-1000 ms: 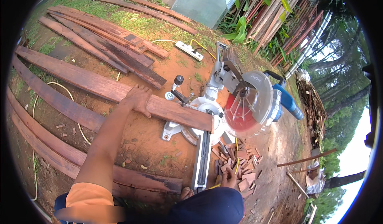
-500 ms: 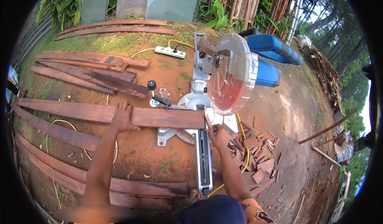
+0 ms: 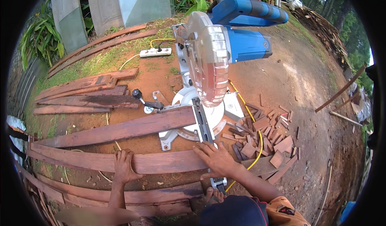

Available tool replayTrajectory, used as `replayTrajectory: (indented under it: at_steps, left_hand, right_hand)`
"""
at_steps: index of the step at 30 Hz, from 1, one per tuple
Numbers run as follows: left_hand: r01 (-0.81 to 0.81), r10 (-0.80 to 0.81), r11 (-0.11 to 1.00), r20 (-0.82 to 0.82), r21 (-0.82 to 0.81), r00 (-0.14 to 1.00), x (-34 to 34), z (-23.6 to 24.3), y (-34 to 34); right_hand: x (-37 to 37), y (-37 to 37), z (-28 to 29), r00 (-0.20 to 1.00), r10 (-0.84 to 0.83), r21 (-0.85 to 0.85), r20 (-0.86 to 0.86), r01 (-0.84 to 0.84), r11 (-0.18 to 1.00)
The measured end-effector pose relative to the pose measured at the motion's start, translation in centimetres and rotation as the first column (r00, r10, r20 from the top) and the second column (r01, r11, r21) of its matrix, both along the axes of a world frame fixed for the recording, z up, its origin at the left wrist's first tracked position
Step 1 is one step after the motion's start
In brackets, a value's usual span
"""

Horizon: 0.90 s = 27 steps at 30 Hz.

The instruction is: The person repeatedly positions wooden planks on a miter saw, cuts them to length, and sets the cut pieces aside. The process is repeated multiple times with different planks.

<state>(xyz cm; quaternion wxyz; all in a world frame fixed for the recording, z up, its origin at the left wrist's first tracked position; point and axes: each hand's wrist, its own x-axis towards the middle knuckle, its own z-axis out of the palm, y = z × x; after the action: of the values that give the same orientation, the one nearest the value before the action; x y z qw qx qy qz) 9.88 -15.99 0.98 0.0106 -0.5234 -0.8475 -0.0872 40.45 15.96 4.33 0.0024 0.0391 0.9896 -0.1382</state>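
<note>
My left hand [image 3: 124, 165] grips a long reddish plank [image 3: 157, 162] across its width, fingers over the far edge. My right hand [image 3: 213, 159] grips that plank's right end, over the saw's long metal rail [image 3: 203, 127]. Just beyond, another reddish plank [image 3: 116, 127] lies with its right end on the round base [image 3: 213, 117] of the miter saw. The saw's blue motor [image 3: 249, 45] and clear blade guard [image 3: 207, 61] stand raised above it. A black-knobbed clamp [image 3: 137, 94] sits left of the base.
Stacked boards [image 3: 80, 101] lie at left, more [image 3: 161, 192] near my foot [image 3: 214, 196]. Offcuts [image 3: 273, 141] and a yellow cord [image 3: 259, 149] lie at right. A power strip [image 3: 155, 52] sits behind; glass panes [image 3: 144, 5] and a woodpile [image 3: 321, 29] stand farther back.
Both my hands have left the plank on the saw and moved to the nearer plank, whose end now reaches farther right, onto the rail. The view has shifted, showing the saw higher up.
</note>
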Motion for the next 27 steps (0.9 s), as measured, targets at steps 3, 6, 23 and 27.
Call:
replayTrajectory:
  at_steps: [3,6,23,27]
  left_hand:
    - [-0.004,0.005,1.0,0.029,-0.006,1.0,1.7,1.7,-0.6]
    - [0.039,-0.047,0.998,0.14,0.057,0.989,2.7,2.3,-2.5]
    - [-0.888,-0.549,-0.3,0.824,-0.35,-0.139,0.2,-2.6,-13.2]
    - [-0.913,-0.474,-0.297,0.873,-0.279,-0.112,7.6,-1.9,-2.9]
  right_hand:
    - [-3.8,-0.2,0.1,0.962,0.164,-0.043,0.22,-0.158,0.986]
    - [-1.7,0.4,0.4,0.941,0.2,-0.087,0.271,-0.183,0.979]
    - [27.1,10.2,1.0,0.894,-0.238,0.146,0.379,0.196,0.97]
    - [34.8,13.6,0.4,0.806,-0.529,0.336,0.264,0.437,0.834]
